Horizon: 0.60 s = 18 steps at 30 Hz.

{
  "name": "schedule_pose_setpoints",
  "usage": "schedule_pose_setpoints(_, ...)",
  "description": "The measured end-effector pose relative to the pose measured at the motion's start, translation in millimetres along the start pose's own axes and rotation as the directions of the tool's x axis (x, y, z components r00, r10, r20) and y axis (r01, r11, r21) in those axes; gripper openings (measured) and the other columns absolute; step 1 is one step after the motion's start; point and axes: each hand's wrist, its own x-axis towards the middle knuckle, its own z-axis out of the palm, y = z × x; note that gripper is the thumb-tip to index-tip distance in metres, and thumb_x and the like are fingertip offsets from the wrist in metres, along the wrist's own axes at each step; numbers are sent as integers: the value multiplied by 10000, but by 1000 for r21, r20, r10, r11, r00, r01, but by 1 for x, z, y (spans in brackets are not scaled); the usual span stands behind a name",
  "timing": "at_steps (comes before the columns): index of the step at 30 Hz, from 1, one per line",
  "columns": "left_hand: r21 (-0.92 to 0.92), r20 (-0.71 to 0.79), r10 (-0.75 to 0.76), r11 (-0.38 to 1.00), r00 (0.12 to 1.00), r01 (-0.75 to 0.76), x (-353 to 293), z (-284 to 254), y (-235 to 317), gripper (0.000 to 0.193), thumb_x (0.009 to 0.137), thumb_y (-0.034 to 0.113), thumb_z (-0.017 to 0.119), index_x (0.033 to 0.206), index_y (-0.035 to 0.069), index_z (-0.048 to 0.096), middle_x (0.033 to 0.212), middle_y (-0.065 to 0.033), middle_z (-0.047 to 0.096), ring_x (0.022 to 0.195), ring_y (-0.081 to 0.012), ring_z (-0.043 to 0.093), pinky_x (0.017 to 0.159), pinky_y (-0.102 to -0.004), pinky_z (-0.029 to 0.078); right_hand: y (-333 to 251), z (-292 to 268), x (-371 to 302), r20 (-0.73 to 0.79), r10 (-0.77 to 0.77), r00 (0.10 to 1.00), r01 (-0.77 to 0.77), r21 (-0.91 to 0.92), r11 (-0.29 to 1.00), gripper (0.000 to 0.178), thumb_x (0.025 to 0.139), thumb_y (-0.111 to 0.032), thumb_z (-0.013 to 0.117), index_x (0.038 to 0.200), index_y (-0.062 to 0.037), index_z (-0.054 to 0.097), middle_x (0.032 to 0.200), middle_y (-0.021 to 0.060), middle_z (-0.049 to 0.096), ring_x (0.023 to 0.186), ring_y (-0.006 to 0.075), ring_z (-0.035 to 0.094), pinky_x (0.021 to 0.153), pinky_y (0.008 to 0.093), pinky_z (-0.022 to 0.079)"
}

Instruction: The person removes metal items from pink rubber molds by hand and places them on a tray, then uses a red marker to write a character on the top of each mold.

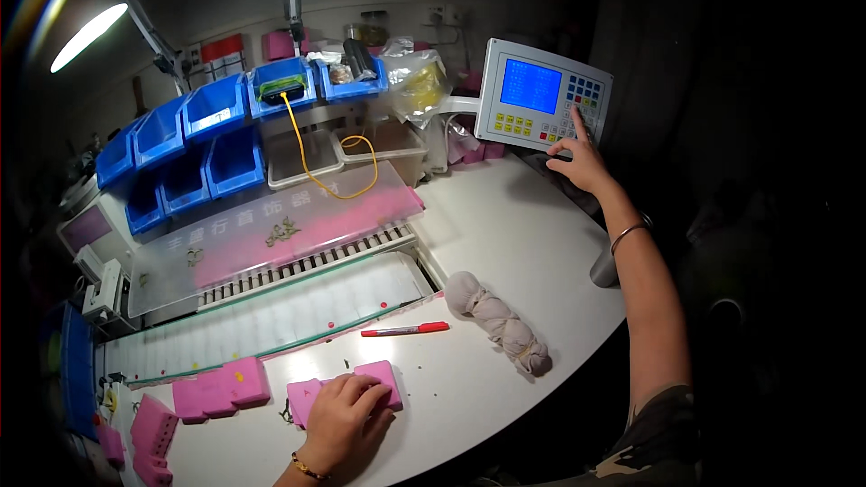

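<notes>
My left hand [341, 421] rests over a pink block [388, 382] near the table's front edge, its fingers curled down on it. Another pink block [305, 398] touches the first on the left, partly hidden by the hand. A few small dark pieces lie beside it. At the upper right, my right hand [580, 162] is raised to a grey control panel [483, 117] with a lit blue screen [530, 86]. Its index finger is stretched onto the small keys, the thumb stands apart, and the other fingers are bent, holding nothing.
More pink blocks [222, 390] stand at the lower left. A red marker [406, 329] and a tied cloth bundle [498, 323] lie on the white table [505, 216]. Behind are a glass-edged strip, a clear sheet [361, 194], blue bins [215, 106] and a yellow cable [304, 160].
</notes>
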Motion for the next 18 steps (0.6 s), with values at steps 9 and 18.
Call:
schedule_pose_setpoints(9, 14, 21, 13, 1000, 1000, -14, -2, 3, -7, 353, 756, 175, 759, 1069, 68, 634, 1083, -89, 608, 1019, -303, 579, 874, -413, 471, -7, 5, 0, 44, 21, 999, -22, 19, 1000, 156, 747, -132, 783, 871, -97, 694, 1645, 109, -23, 1473, 345, 231, 1112, 389, 354)
schedule_pose_setpoints(18, 5, 14, 6, 1000, 1000, -6, -1, 0, -6, 355, 748, 176, 763, 1066, 76, 640, 1074, -84, 611, 1010, -305, 583, 874, -415, 477, -12, 3, 1, 111, 76, 991, -83, 60, 995, 202, 746, -158, 801, 917, -105, 707, 1643, 112, -22, 1471, 351, 223, 1156, 403, 301)
